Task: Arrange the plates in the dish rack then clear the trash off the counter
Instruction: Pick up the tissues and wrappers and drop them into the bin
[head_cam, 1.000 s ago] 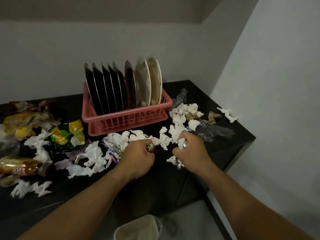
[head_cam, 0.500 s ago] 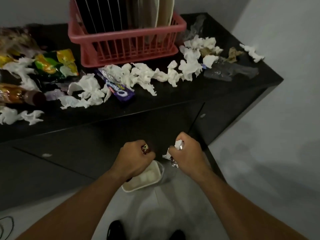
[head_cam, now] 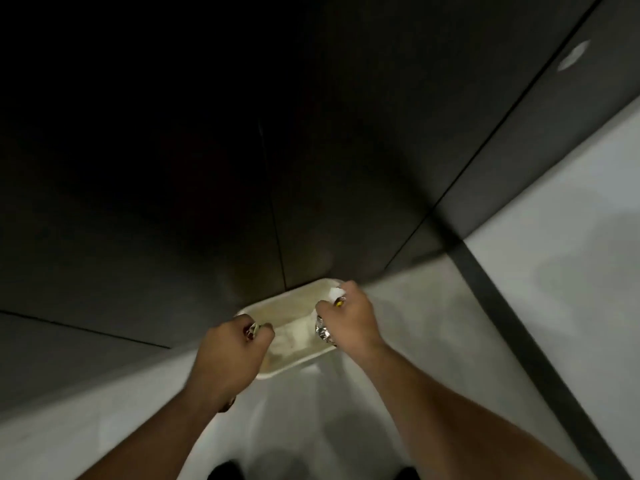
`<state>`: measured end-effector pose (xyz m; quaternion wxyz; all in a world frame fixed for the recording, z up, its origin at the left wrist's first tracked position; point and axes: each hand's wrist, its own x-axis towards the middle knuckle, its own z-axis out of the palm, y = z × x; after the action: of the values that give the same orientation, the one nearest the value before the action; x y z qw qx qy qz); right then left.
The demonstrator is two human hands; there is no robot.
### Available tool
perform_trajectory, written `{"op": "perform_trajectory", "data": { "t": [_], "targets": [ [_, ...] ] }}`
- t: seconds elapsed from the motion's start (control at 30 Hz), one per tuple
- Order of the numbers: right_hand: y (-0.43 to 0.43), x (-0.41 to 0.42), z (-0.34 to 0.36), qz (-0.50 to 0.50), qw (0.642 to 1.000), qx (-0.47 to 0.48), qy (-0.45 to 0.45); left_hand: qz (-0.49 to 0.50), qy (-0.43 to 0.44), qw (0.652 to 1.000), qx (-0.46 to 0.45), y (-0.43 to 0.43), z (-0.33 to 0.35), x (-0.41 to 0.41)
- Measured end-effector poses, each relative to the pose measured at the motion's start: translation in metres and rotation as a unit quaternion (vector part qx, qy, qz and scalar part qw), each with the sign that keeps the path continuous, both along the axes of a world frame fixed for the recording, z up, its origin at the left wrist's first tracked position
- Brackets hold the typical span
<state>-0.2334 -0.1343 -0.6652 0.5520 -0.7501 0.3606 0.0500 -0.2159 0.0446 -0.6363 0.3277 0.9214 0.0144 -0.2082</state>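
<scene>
Curled fingers of left hand (head_cam: pixel 228 355) clamp a wrapper (head_cam: pixel 252 330); right hand (head_cam: pixel 349 320) clamps white tissue (head_cam: pixel 335 292), silver foil (head_cam: pixel 322 332).

floor (head_cam: pixel 433 341): pale | on it: cream bin (head_cam: pixel 298 288), seemingly touching dark cabinet (head_cam: pixel 242 168)

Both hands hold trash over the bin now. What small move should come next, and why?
Probably open both hands and let go: the left hand and the right hand each grip crumpled trash right above the open cream bin, so it should fall in.
</scene>
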Motion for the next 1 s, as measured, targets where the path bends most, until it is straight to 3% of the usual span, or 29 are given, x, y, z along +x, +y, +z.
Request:
{"op": "perform_trajectory", "data": {
  "t": [0.13,0.23,0.37,0.47,0.57,0.7,0.87,1.0],
  "targets": [
    [0.018,0.031,-0.094,0.051,0.997,-0.036,0.035,-0.029,0.005,1.000,-0.007,0.012,-0.060,0.021],
    [0.022,0.046,-0.146,0.101,0.983,-0.094,0.123,-0.074,-0.016,0.997,-0.003,0.014,-0.099,0.037],
    [0.014,0.052,-0.166,0.283,0.916,-0.125,0.258,-0.130,-0.050,0.990,-0.017,-0.004,-0.141,0.051],
    [0.001,0.055,-0.153,0.396,0.875,-0.142,0.240,-0.165,-0.079,0.983,-0.011,-0.026,-0.162,0.059],
    [-0.014,0.051,-0.128,0.391,0.879,-0.145,0.230,-0.187,-0.089,0.978,-0.008,-0.049,-0.176,0.064],
    [-0.029,0.045,-0.108,0.422,0.852,-0.198,0.239,-0.296,-0.071,0.952,0.042,-0.079,-0.199,0.064],
    [-0.045,0.036,-0.096,0.379,0.868,-0.234,0.218,-0.372,0.038,0.916,0.146,-0.097,-0.242,0.052],
    [-0.058,0.028,-0.090,0.308,0.914,-0.215,0.154,-0.378,0.108,0.904,0.170,-0.097,-0.253,0.049]
  ]
}}
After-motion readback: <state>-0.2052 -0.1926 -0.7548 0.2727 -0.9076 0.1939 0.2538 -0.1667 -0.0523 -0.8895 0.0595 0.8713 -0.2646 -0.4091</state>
